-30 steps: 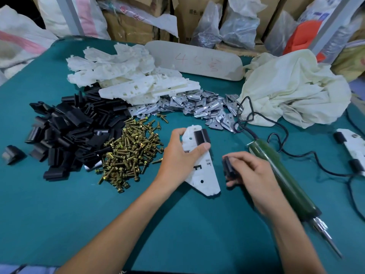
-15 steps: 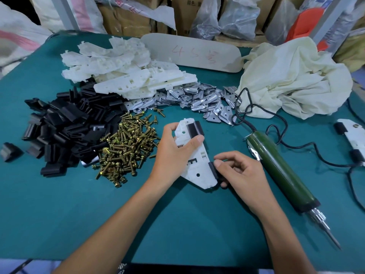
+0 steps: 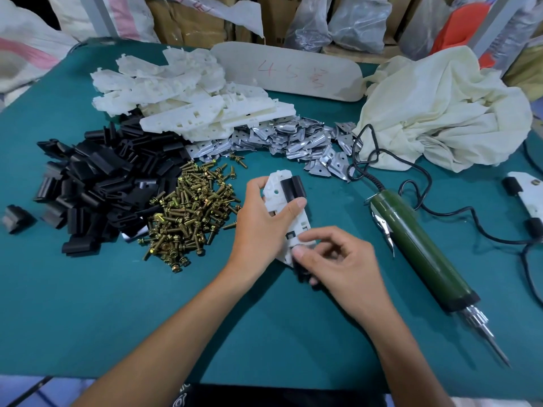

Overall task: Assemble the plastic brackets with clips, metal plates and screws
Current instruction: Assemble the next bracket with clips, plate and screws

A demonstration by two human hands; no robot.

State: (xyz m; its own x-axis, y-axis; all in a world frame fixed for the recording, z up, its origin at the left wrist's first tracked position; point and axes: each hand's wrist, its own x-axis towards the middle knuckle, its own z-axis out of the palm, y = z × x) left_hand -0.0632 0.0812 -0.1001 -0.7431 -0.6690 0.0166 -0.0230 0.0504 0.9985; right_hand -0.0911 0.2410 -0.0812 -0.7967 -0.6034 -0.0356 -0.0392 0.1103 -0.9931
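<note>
Bracket [image 3: 274, 190] in left hand [image 3: 264, 227], clip [image 3: 301, 271] right hand [image 3: 338, 259]

left hand [image 3: 264, 227] grips white bracket [image 3: 276, 192], fitted clip [image 3: 292, 188] on its far end | right hand [image 3: 338, 259] pinches second clip [image 3: 301, 270] at the near end | left: screw pile [image 3: 191, 212], black clip pile [image 3: 97, 183] | beyond: bracket pile [image 3: 191, 95], metal plates [image 3: 288, 139] | right: green screwdriver [image 3: 420, 245] lying on teal table [image 3: 88, 304]

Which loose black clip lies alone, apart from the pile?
The lone clip far left on the table; the other loose ones are heaped together beside the screws.
</note>
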